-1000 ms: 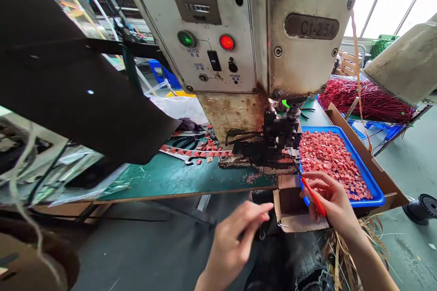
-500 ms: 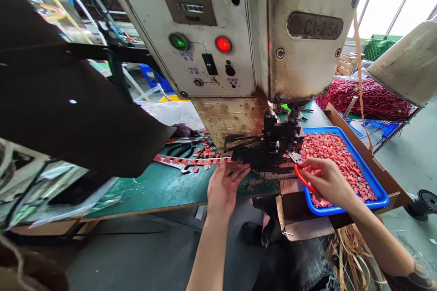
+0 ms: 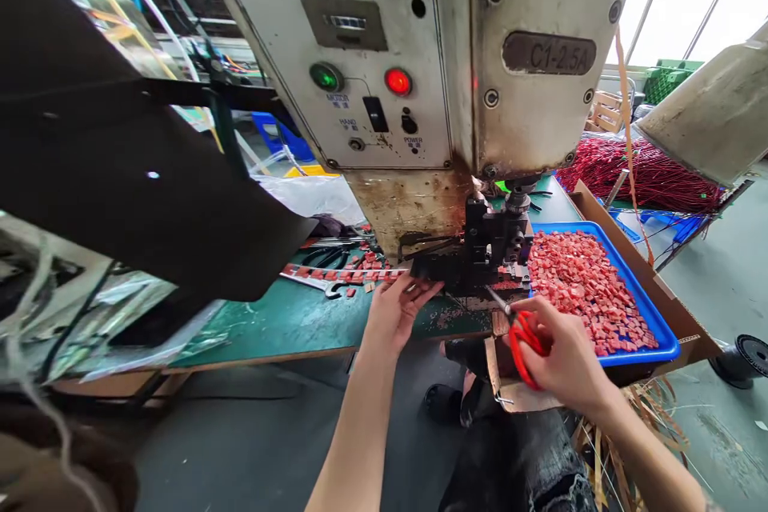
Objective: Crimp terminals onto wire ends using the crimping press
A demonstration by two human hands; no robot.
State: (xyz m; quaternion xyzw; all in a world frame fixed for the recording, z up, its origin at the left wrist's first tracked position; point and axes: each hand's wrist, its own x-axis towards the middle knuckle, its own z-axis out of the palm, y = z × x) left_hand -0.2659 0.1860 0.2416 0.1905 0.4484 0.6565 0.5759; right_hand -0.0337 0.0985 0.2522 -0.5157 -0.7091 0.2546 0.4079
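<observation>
My right hand (image 3: 561, 356) grips scissors with red handles (image 3: 526, 348), their metal blades pointing up and left just in front of the machine's tooling. My left hand (image 3: 393, 312) is at the black guide (image 3: 441, 276) of the pressing machine, fingers stretched out and apart along its lower left edge. A whitish strip bearing red pieces (image 3: 324, 274) runs in from the left to the guide, passing behind my left fingers; whether they touch it is hard to see. Above stands the dark press head (image 3: 495, 228), with small red pieces (image 3: 510, 274) at its base.
A blue tray (image 3: 663, 348) of small red pieces sits at the right in a cardboard box. On the green table (image 3: 258, 336) lie a wrench (image 3: 312, 282) and loose red pieces. The machine's control panel (image 3: 360, 72) hangs overhead; a black sheet (image 3: 150, 176) juts in from the left.
My right hand has drawn the scissors away from the press head, down and towards me; their blades now show. My left hand stays by the guide. The view has shifted slightly.
</observation>
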